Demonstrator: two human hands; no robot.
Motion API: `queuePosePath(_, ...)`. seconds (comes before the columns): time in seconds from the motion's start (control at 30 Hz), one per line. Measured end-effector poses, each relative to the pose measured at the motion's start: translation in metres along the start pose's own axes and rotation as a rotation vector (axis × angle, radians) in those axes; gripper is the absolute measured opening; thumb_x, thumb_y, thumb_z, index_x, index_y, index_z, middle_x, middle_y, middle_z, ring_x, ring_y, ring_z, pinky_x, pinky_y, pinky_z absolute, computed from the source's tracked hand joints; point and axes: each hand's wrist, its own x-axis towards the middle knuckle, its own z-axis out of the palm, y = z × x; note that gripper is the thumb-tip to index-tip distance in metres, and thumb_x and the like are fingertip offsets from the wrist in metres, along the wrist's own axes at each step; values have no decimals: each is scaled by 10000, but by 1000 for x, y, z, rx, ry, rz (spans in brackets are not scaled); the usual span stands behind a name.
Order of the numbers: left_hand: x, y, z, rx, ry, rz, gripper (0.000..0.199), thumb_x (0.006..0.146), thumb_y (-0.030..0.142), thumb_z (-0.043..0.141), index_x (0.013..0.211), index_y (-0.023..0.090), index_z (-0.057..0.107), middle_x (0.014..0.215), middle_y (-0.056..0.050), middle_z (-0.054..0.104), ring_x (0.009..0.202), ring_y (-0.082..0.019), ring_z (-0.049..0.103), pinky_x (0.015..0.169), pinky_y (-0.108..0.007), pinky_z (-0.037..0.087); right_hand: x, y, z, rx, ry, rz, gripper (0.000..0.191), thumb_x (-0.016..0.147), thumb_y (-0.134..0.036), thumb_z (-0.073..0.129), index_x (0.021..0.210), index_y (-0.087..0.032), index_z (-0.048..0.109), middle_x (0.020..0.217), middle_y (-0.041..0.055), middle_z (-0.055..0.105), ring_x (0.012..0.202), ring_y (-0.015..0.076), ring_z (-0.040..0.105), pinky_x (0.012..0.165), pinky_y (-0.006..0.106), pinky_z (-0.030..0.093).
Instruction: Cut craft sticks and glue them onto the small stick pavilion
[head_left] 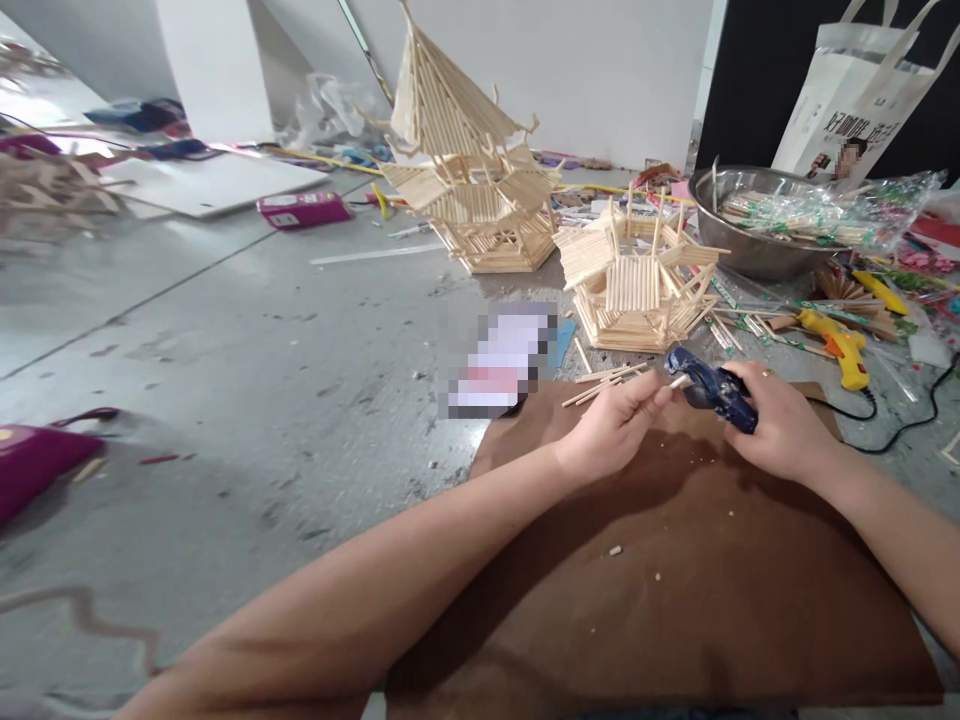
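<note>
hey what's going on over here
A person's left hand holds a thin pale stick, its end at the head of a dark blue hand tool gripped in the right hand. Beyond them stand a tall stick tower with a pointed roof and a shorter stick structure with an open top.

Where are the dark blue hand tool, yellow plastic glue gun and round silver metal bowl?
Dark blue hand tool (733, 398): head view, on its handle.
Yellow plastic glue gun (844, 346): head view, middle of its body.
Round silver metal bowl (754, 253): head view, front outer wall.
</note>
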Motion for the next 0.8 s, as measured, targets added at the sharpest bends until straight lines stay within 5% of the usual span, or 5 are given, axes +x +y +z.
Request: queuePosePath(0.8,-1,-1,-1,18,-144,1,292,864,290,324,882,150,579,710,-16,531,691,-133,466,666,-242,413,-5,-1,4,-51,-53,-15,408,680,-261,491,1074,-177,420,942,92,602,825,246,573,706,348,420)
